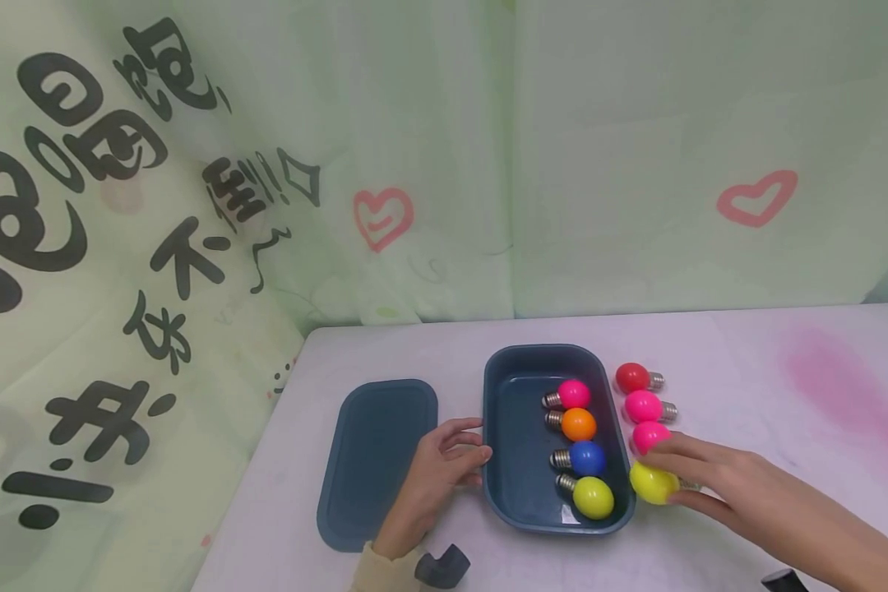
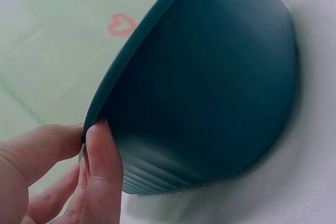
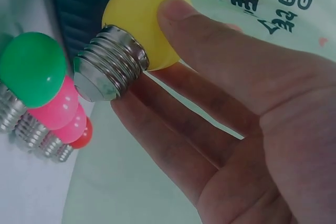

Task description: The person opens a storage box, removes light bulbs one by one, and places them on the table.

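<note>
My left hand (image 1: 451,460) pinches the left rim of a dark blue plastic box (image 1: 514,510); the left wrist view shows a finger and the thumb at the rim. Inside the box lie several light bulbs in a column: pink (image 1: 573,394), orange (image 1: 579,425), blue (image 1: 587,459) and yellow (image 1: 594,498). With thumb and fingers, my right hand (image 1: 718,477) holds another yellow light bulb (image 3: 144,19) just outside the box's right wall. A green bulb (image 3: 34,69) shows in the right wrist view, while my hand hides it in the head view.
Right of the box, a red bulb (image 1: 632,377) and two pink bulbs, the upper one (image 1: 643,407) more exposed, lie on the white cloth (image 1: 807,395). A flat dark blue lid (image 1: 373,460) rests to the left. Behind hangs a pale green curtain (image 1: 599,164) with drawings.
</note>
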A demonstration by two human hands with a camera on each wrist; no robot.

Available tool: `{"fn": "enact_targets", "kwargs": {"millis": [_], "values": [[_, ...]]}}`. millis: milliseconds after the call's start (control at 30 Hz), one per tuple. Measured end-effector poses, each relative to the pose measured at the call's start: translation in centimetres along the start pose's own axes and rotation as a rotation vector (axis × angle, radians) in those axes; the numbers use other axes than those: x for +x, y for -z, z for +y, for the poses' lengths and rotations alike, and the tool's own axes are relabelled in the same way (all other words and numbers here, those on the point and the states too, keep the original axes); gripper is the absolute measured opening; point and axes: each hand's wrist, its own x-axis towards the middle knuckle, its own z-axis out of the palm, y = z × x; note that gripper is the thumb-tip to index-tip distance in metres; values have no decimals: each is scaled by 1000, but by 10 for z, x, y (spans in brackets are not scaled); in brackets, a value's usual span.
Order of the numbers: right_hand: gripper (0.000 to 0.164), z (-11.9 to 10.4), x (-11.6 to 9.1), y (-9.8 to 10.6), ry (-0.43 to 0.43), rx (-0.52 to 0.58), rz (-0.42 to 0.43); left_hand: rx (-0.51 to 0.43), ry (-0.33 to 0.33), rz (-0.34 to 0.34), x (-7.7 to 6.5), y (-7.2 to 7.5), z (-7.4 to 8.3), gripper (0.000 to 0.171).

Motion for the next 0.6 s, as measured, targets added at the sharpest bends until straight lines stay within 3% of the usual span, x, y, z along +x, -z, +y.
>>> {"fn": "enact_targets", "kwargs": {"millis": [200,433,600], "values": [[46,4,-6,1,-135,56,-148,4,3,3,0,0,0,45],[37,9,-3,2,-266,199,-326,-1,1,-1,0,0,0,45],[39,11,-2,-1,-303,252,-376,-8,-3,-4,0,0,0,46]]}}
